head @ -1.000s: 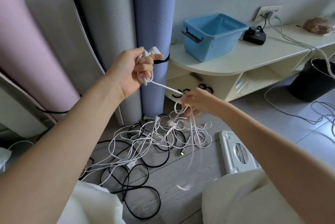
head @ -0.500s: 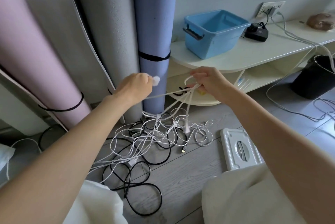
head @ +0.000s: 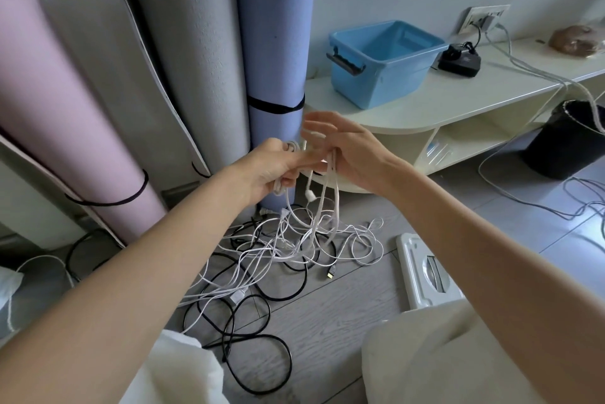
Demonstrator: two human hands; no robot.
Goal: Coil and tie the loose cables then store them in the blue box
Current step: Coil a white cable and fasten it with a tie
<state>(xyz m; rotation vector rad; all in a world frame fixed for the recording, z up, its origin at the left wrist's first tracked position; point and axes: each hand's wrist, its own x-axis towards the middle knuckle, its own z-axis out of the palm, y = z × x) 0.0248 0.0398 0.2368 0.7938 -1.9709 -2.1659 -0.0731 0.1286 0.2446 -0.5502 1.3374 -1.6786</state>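
Left hand (head: 275, 164) was curled round a bunch of white cable (head: 322, 207), fingers gripping the loops. Right hand (head: 347, 155) was right beside it, fingers mostly straight and spread, with strands draped over the palm; can't tell if the thumb pinched them. Held loops hung near-vertical, long axis top to bottom, a plug end (head: 310, 196) pointing down. The rest trailed into the tangle of white and black cables (head: 262, 272) on the floor. Blue box (head: 383, 60) sat upright on the bench (head: 458, 99), well apart.
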